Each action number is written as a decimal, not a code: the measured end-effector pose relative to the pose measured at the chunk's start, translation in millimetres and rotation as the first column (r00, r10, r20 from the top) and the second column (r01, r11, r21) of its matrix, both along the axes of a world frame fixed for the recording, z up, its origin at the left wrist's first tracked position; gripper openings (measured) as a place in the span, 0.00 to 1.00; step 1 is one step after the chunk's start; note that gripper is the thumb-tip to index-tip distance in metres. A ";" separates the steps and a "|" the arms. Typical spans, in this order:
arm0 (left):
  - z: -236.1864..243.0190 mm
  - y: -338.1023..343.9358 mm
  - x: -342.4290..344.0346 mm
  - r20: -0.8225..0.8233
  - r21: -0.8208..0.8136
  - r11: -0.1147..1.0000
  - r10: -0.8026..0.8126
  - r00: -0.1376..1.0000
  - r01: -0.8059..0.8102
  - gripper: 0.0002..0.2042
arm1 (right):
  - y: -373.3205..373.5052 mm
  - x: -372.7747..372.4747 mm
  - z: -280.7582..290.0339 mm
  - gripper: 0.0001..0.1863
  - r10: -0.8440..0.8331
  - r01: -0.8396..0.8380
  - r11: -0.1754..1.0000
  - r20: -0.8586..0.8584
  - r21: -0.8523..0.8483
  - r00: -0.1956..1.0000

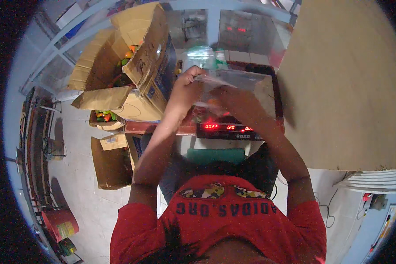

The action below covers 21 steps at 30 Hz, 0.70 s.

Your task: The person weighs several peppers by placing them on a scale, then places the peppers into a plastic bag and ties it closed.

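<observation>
My left hand (190,86) is closed on the rim of a clear plastic bag (215,81), above a digital scale (229,130) with glowing red figures. Beside it, my right hand (231,100) reaches in from the right, at or inside the bag. Its fingers are dim and partly covered by the plastic, so their grip is not visible. Something reddish-orange shows faintly below the hands, too blurred to name. A stack of clear plastic (199,56) with green parts lies behind my left hand.
Left of the scale stands an open cardboard box (147,103) holding red, orange and green peppers (128,54). More peppers (104,116) sit in a lower box, with another open carton (110,163) on the floor. A large tan board (345,88) blocks the right side.
</observation>
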<state>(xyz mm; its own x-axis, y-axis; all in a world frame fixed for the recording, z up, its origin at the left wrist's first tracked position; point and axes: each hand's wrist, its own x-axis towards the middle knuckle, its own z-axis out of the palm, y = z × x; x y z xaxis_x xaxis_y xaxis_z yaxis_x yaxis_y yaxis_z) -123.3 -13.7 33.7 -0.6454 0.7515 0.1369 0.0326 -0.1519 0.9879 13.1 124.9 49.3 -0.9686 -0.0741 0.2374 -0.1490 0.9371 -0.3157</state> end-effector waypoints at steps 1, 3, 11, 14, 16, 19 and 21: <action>2.1 -5.5 -5.3 0.000 0.001 1.000 0.003 1.000 -0.003 0.11 | -0.4 2.9 14.9 0.15 0.023 -0.026 0.994 0.038 0.102 0.999; 8.9 -13.5 -11.2 -0.022 -0.093 0.994 -0.063 0.998 0.061 0.11 | -0.7 9.8 36.1 0.13 0.045 -0.048 0.990 0.025 0.131 0.999; 47.2 -19.0 19.2 -0.232 -0.142 0.974 -0.207 0.950 0.177 0.06 | 10.8 21.5 46.6 0.07 -0.052 0.153 0.904 -0.252 0.400 0.966; 40.0 -18.7 25.5 -0.573 -0.250 0.966 -0.208 0.793 0.072 0.07 | 9.7 29.0 52.9 0.05 -0.035 0.165 0.913 -0.331 0.373 0.943; 34.1 -22.8 23.7 -0.843 -0.225 0.970 -0.148 0.517 -0.088 0.08 | 6.0 34.1 60.7 0.06 -0.033 0.150 0.907 -0.289 0.394 0.957; 67.5 -20.0 40.7 -0.653 -0.452 0.892 -0.356 0.669 0.034 0.10 | 3.3 49.2 81.2 0.10 -0.260 0.280 0.901 -0.103 0.331 0.960; 75.6 -19.0 52.1 -0.671 -0.280 0.959 -0.229 0.705 0.045 0.11 | 15.8 66.4 72.8 0.14 -0.306 0.295 0.952 -0.248 -0.080 0.919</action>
<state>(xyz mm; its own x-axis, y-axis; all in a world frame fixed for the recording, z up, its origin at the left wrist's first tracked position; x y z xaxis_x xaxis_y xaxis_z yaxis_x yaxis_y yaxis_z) -71.2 -32.8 109.3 -0.3239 0.8914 0.3171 0.7153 0.0114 0.6987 79.5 140.7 122.1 -0.8502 0.2262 0.4754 0.0576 0.9375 -0.3431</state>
